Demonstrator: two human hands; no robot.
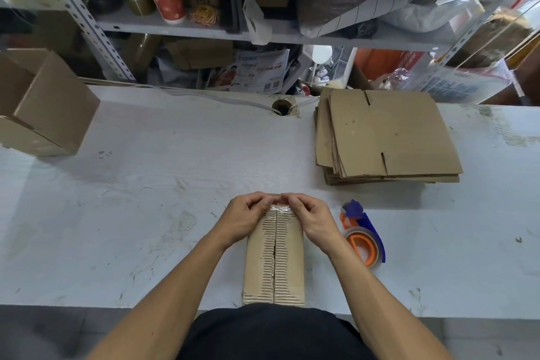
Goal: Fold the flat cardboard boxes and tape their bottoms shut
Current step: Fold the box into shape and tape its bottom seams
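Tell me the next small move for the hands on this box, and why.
Probably press the tape end down over the far edge of the box: both the left hand and right hand pinch it there, and the seam below looks untaped.

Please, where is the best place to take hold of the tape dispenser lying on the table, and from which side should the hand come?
Probably its orange core and blue frame, taken from above and from the right. The tape dispenser lies flat on the white table, just right of the right hand and the box, so that side is open. The serrated end seems to point away; keep fingers off it.
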